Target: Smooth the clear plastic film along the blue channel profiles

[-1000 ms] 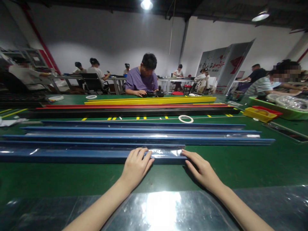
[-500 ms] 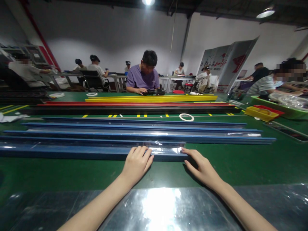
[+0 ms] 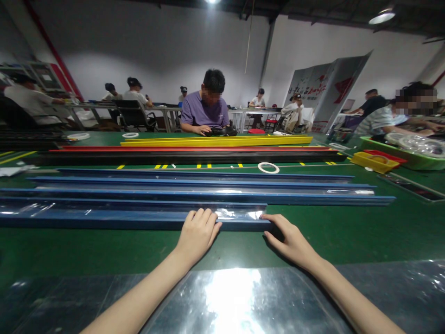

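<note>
A long blue rail (image 3: 104, 218) wrapped in clear film lies nearest me on the green table (image 3: 347, 232). My left hand (image 3: 197, 234) rests on its near edge with the fingers laid flat over the film. My right hand (image 3: 290, 241) is at the rail's right end, fingers stretched out and touching the end. Neither hand grips anything. Three more blue rails (image 3: 208, 188) lie parallel just behind.
Black, red and yellow rails (image 3: 215, 143) lie further back, with a tape ring (image 3: 268, 167) between. A clear plastic sheet (image 3: 229, 301) covers the near table edge. Yellow and green trays (image 3: 373, 162) stand at the right. A person in purple (image 3: 206, 111) sits opposite; other people work around.
Both hands have stayed on the nearest blue rail; the view has shifted slightly, and the right hand has edged a little closer to the rail's end.
</note>
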The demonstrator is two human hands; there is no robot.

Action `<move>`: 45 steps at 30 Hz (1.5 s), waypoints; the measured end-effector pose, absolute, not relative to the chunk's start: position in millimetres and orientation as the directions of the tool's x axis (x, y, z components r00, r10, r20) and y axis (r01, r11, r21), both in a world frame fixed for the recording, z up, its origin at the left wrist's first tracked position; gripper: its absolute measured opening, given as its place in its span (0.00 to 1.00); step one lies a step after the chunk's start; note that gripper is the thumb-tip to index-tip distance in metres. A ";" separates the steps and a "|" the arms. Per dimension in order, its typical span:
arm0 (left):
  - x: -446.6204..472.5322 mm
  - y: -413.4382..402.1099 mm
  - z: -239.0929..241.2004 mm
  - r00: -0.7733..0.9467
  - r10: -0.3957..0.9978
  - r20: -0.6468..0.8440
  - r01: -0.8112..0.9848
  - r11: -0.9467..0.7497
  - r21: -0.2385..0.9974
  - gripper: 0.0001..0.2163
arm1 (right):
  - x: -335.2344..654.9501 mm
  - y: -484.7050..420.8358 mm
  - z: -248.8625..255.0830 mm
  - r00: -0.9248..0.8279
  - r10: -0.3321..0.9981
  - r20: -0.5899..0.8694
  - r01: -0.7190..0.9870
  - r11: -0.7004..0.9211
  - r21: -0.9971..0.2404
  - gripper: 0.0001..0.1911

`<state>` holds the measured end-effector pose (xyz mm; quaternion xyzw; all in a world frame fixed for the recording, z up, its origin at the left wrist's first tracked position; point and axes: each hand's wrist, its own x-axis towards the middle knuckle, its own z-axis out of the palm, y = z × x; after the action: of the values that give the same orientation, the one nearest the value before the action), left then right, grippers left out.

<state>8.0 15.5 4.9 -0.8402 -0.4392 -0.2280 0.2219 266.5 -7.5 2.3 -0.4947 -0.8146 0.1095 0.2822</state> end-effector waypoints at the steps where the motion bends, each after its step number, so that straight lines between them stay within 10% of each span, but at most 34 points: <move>1: 8.1 15.3 5.2 0.509 0.640 0.576 0.841 -0.514 -0.171 0.10 | 266.3 -7.7 2.8 -0.349 0.870 0.347 0.746 0.483 -0.459 0.16; 45: 11.6 16.5 5.1 0.486 0.668 0.564 0.861 -0.477 -0.177 0.13 | 270.1 -4.7 -2.1 -0.256 0.894 0.367 0.773 0.417 -0.479 0.11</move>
<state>11.6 16.5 5.1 -0.8322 -0.4591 -0.2147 0.2250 270.1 -4.7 -2.1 -0.5303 -0.7859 0.1010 0.3017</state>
